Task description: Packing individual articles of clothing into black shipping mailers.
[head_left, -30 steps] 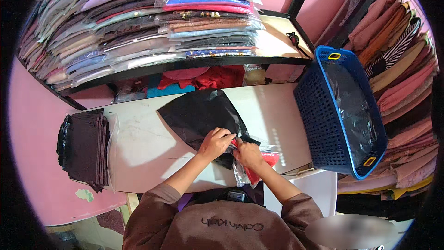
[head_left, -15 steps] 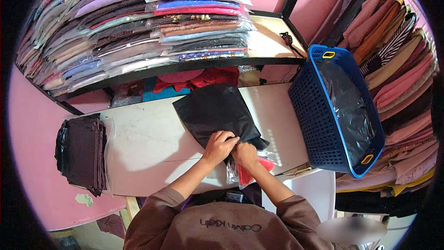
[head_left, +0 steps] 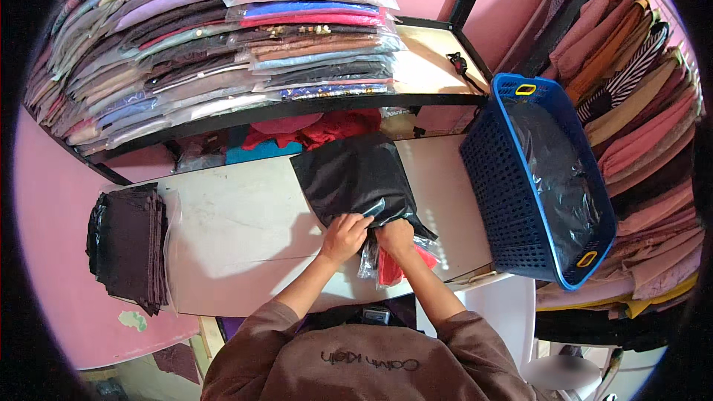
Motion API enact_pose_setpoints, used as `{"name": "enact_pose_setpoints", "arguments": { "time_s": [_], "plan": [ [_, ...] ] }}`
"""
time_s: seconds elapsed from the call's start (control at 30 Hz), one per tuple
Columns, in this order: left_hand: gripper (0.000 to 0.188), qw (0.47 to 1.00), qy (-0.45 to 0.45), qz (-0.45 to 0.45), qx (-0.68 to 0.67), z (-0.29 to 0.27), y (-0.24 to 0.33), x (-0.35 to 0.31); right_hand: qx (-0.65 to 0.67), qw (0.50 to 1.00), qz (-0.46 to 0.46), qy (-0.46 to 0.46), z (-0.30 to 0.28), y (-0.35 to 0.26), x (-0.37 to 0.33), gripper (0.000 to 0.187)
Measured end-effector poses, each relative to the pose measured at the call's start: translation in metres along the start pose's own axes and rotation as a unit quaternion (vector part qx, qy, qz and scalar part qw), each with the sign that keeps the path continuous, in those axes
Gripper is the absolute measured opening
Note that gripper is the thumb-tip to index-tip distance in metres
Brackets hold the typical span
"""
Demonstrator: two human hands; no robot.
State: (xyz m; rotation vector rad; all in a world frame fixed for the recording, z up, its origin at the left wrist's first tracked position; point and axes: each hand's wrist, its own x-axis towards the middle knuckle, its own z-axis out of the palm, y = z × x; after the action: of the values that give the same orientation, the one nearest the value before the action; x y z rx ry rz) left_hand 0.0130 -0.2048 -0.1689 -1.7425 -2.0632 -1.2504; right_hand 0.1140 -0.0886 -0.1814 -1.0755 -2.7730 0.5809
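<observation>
From my head view, a black bag (head_left: 353,178) lies flat just beyond the hands, reaching the bench's (head_left: 238,230) far edge. Its longer axis appears to run from near edge to far, the far end leaning left. The left hand (head_left: 346,238) pinches the bag's near end between thumb and fingers. The right hand (head_left: 396,235) curls beside it, fingertips hidden; I cannot tell what it grips. It is nearer the red packet (head_left: 388,271), by the near edge.

Wide head-worn view, facing downward
</observation>
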Motion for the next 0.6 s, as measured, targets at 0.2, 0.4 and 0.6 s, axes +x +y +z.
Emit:
{"name": "enact_pose_setpoints", "arguments": {
  "time_s": [0.2, 0.4, 0.6],
  "plan": [
    [0.059, 0.976, 0.011, -0.218, 0.022, 0.020, 0.003, -0.028, 0.001, 0.999, -0.013, 0.046, 0.006, 0.007, 0.002, 0.025],
    [0.044, 0.986, 0.041, -0.155, -0.051, -0.003, 0.008, -0.011, -0.106, 0.992, -0.054, 0.037, -0.018, -0.026, 0.008, 0.023],
    [0.048, 0.989, -0.032, -0.128, -0.063, -0.011, -0.001, -0.008, -0.102, 0.989, -0.063, -0.084, -0.014, -0.034, 0.024, 0.022]
  ]
}}
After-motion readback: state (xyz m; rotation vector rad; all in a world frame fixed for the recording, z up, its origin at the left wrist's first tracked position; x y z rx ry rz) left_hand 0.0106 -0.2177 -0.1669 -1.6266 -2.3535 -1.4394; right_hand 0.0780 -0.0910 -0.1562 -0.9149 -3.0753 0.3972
